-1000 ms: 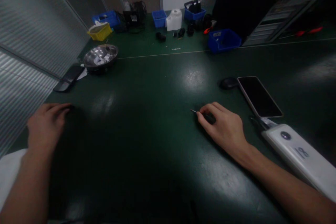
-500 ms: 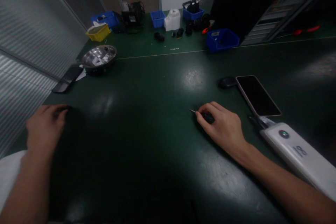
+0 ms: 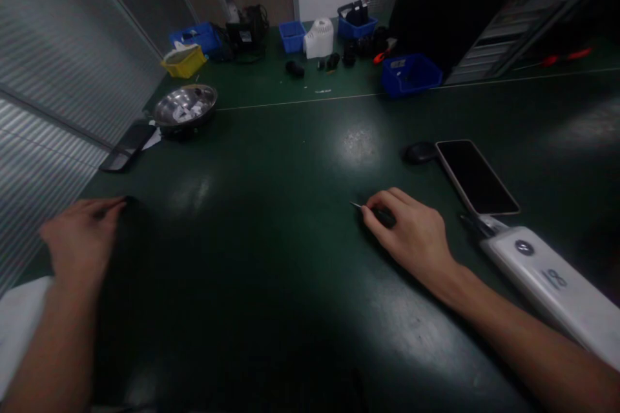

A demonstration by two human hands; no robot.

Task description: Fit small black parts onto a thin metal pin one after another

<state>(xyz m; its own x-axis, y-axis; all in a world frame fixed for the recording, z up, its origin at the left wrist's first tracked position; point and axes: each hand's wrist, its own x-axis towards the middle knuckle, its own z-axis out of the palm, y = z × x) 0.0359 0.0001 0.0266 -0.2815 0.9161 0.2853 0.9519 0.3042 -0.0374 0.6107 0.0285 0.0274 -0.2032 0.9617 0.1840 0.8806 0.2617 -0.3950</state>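
Note:
At the left of the head view my left hand (image 3: 82, 232) is closed in a pinch, thumb and fingertips together. A small dark piece (image 3: 129, 199) shows at those fingertips; its kind is too dim to make out. Right of the middle, my right hand (image 3: 411, 229) rests on the dark green table (image 3: 261, 239). Its fingers are wrapped round a small screwdriver (image 3: 385, 217) with a black handle. The thin metal shaft sticks out to the left past the thumb, and part of the handle is hidden by the fingers.
A black mouse (image 3: 419, 152), a phone (image 3: 477, 175) and a white device (image 3: 552, 277) lie at the right. A metal bowl (image 3: 206, 117) with white scraps stands back left, near a black tray (image 3: 128, 147). Blue bins (image 3: 411, 80) and a yellow bin (image 3: 186, 66) line the back.
My left hand has shifted slightly and its fingers have drawn closer together on the small dark piece. My right hand stays in place with the screwdriver.

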